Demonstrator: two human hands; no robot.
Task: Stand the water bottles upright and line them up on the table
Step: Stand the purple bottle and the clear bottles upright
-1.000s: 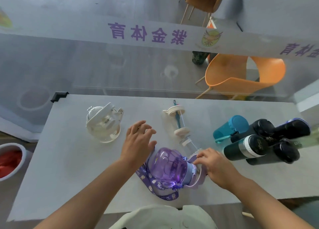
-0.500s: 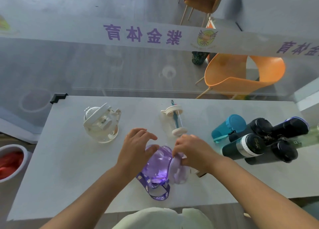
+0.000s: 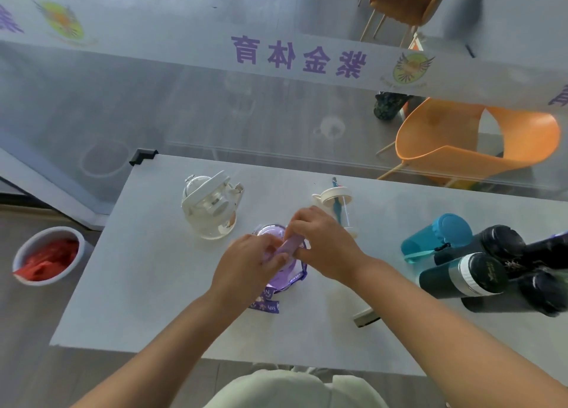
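on the desk (image 3: 153,284), a round jug-like bottle (image 3: 212,206) stands toward the far left. right of it, near the far edge, stands a slim bottle (image 3: 336,205). between and in front of these two sits a bottle with a strap (image 3: 276,272), with the left hand (image 3: 246,266) and right hand (image 3: 325,241) on top of it. at the right end several bottles lie on their sides in a cluster (image 3: 479,263). a bowl (image 3: 46,254) sits on the floor left of the desk; a chair (image 3: 473,143) stands behind the desk.
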